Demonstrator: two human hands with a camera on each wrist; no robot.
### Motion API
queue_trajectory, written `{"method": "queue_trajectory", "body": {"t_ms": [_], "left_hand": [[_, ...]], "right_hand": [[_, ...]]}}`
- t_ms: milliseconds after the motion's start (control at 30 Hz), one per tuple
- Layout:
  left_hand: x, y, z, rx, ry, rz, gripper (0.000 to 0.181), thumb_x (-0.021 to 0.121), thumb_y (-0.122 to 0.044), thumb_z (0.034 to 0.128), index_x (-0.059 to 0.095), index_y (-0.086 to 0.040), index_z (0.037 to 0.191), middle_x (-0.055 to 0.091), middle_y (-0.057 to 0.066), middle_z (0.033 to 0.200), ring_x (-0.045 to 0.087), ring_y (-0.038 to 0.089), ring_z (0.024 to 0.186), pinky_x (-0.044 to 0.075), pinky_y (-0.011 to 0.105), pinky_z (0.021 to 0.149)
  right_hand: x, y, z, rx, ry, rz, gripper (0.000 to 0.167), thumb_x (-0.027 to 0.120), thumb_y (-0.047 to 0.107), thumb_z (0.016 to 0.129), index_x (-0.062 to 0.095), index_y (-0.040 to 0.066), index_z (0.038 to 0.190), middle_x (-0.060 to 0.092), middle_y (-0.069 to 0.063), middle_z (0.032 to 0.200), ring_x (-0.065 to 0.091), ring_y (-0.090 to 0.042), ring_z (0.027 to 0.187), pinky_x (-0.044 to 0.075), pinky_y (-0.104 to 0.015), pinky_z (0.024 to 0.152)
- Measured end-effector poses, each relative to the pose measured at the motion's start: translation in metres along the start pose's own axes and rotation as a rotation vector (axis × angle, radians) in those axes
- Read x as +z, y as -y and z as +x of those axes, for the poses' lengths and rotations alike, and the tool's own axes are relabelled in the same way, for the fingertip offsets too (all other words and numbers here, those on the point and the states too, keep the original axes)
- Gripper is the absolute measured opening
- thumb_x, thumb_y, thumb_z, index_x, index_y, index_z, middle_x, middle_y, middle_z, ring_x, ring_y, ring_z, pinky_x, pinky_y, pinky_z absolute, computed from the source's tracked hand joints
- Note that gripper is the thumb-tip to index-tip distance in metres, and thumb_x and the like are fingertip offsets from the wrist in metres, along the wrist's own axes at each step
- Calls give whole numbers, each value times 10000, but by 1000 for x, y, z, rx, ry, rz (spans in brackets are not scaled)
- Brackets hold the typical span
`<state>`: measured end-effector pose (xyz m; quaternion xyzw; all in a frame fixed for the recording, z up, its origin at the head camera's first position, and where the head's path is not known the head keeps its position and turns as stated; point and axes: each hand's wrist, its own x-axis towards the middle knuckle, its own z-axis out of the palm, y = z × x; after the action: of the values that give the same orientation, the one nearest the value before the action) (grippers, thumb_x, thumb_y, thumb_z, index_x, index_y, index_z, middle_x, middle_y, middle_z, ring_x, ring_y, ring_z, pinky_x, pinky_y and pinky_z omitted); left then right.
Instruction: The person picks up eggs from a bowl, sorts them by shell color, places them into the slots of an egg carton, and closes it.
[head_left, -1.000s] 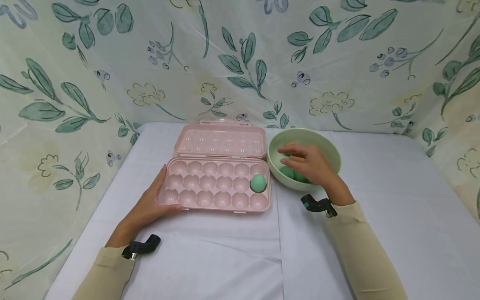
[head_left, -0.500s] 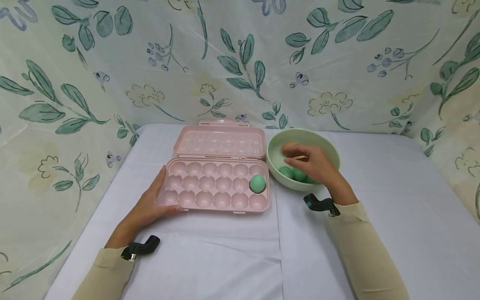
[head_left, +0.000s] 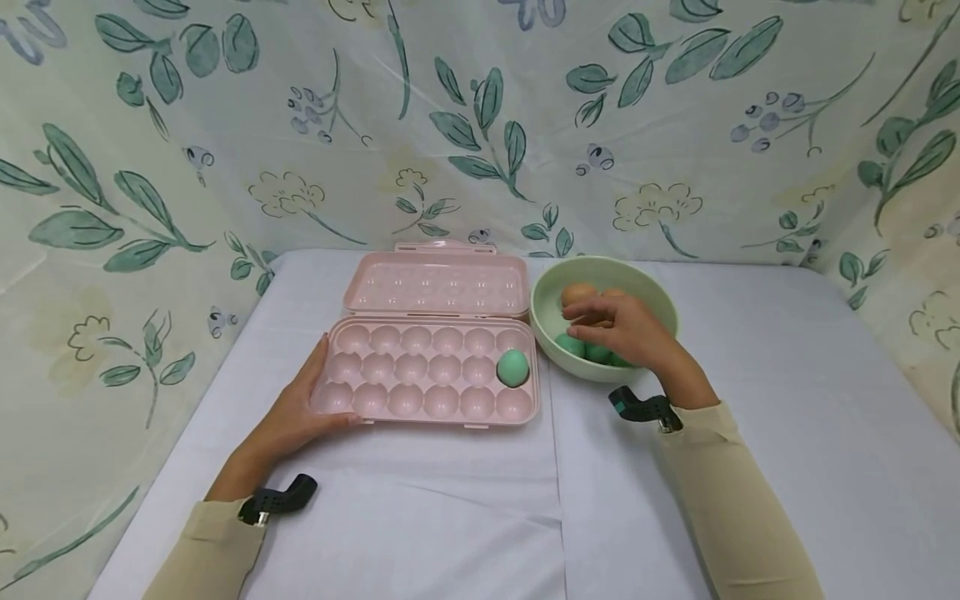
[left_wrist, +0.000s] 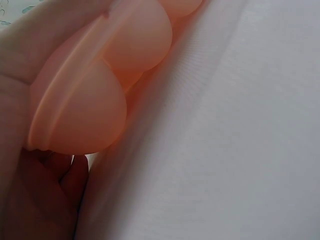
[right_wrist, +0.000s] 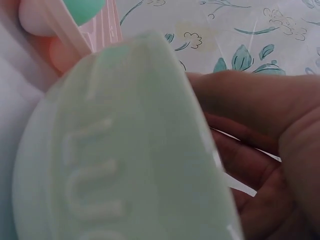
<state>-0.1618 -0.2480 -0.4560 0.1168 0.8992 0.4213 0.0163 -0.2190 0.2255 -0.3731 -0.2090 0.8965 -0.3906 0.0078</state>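
A pink egg tray (head_left: 422,422) lies on the table with its lid (head_left: 438,283) folded back. One green egg (head_left: 513,368) sits in its middle row at the right end. My left hand (head_left: 300,408) grips the tray's left end, thumb along the front edge. In the left wrist view its fingers (left_wrist: 75,182) bend about the tray's end. Beside the tray stands a light green bowl (head_left: 663,304) with orange eggs (head_left: 579,293) and green eggs (head_left: 597,352) in it. My right hand (head_left: 626,329) hovers over the bowl, fingers loosely bent and apart; no egg shows between them. In the right wrist view the bowl's wall (right_wrist: 125,135) hides the fingertips.
A white cloth (head_left: 420,517) covers the table. Floral fabric (head_left: 480,125) hangs behind it and at both sides. The bowl stands close against the tray's right side. A black wrist camera (head_left: 277,498) is strapped to each arm.
My right hand has shifted slightly over the bowl, its fingers parting and uncovering more of the orange eggs. The left hand and the tray keep their places; the head view has shifted slightly.
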Motion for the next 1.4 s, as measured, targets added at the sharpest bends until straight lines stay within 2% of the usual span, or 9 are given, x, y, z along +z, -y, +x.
{"method": "queue_trajectory", "body": {"t_ms": [200,467,700,767,967,1167,1400], "left_hand": [[-1,0,1,-10,7,8,1297,871,-419,639,-30,-271,1560,43,-38,1621,124,304,1464,191,638,1097],[0,1,1,-12,6,4,1298,873,-418,634,-24,-273,1561,53,-50,1619,130,292,1464,196,632,1098],[0,4,-2,6,6,8,1291,878,-385,639,-27,-297,1556,60,-22,1620,135,309,1460,198,629,1099],[0,5,-3,4,11,10,1286,876,-389,642,-34,-324,1550,59,-30,1620,135,303,1460,203,626,1099],[2,6,-2,14,7,-5,1281,872,-387,640,-36,-358,1542,64,-48,1618,138,285,1462,206,626,1098],[2,5,-2,10,5,5,1297,880,-388,636,-23,-275,1560,59,-47,1618,132,285,1463,200,620,1103],[-1,1,-1,6,10,-12,1276,871,-388,653,-32,-322,1552,59,-71,1616,128,262,1465,208,626,1098]], "right_hand": [[0,-1,1,27,9,-29,313,737,177,865,695,29,1137,602,-104,1106,657,-259,1018,527,-431,878],[4,-1,3,27,28,-23,336,750,171,852,688,21,1146,682,-117,1099,660,-234,999,521,-425,848],[12,-3,3,43,29,-64,381,752,227,851,676,52,1181,696,-103,1105,631,-259,1052,474,-487,921],[14,-4,2,58,32,-73,384,753,221,851,672,55,1187,693,-101,1115,627,-260,1066,471,-484,932],[16,-7,5,24,26,-46,371,747,129,848,657,-13,1179,679,-170,1118,627,-323,1067,488,-492,920],[17,-7,5,49,36,-30,360,756,114,837,666,4,1168,678,-159,1118,627,-319,1073,493,-478,922],[14,-7,6,37,22,-60,354,761,121,835,677,28,1165,692,-141,1096,629,-318,1061,488,-490,908]]}}
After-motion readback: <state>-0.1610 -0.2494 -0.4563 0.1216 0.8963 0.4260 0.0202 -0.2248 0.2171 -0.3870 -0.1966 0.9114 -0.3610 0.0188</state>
